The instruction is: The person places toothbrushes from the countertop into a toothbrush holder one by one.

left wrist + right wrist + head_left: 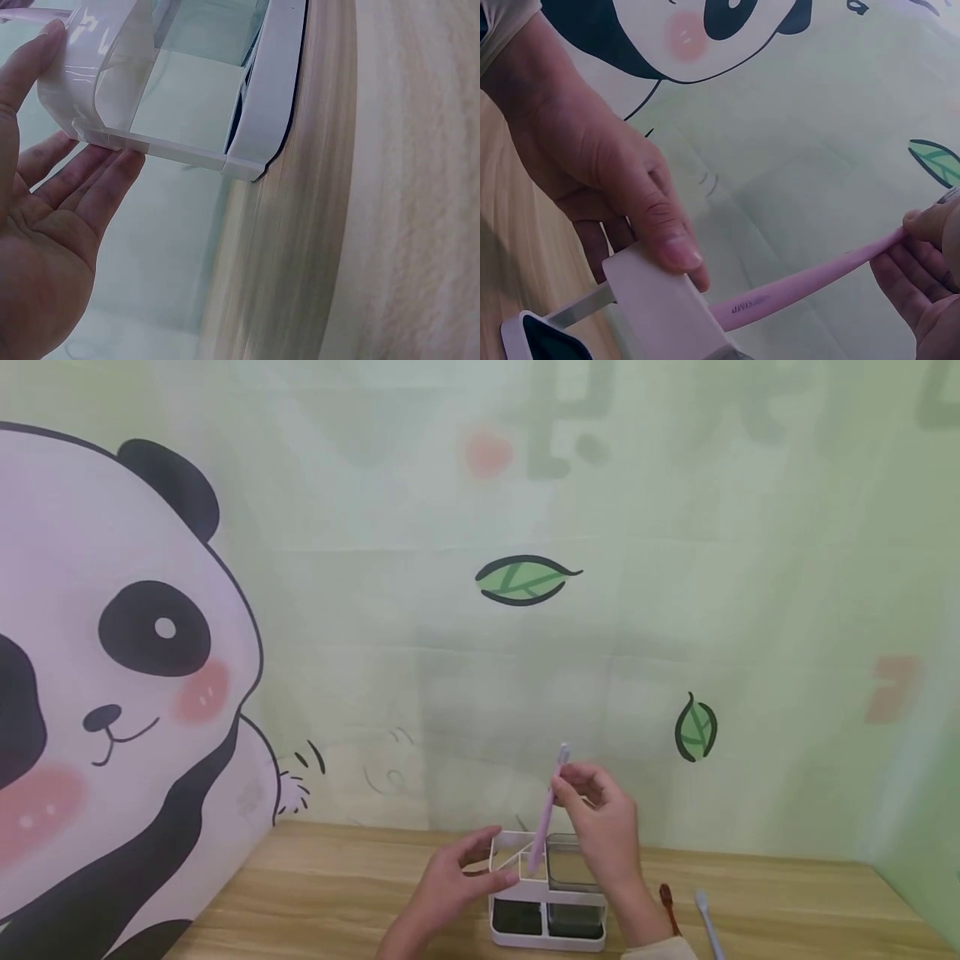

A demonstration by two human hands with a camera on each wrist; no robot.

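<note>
A white two-tier toothbrush holder [534, 888] stands on the wooden table, with dark pads on its lower tier. My left hand [453, 875] grips its upper tier from the left; in the left wrist view the thumb lies on one face and the fingers [112, 180] reach under the rim. Between thumb and fingers, my right hand [606, 827] pinches a pink toothbrush [547, 814] near its head, bristle end up. The handle slants down into a small front compartment beside the left thumb, and its lower end is hidden in the right wrist view.
A clear grey cup [576, 887] sits in the right side of the holder. To the right, a brown toothbrush [667, 900] and a blue toothbrush [707, 918] lie on the table [810, 902]. Behind hangs a green backdrop [360, 610] with a printed panda.
</note>
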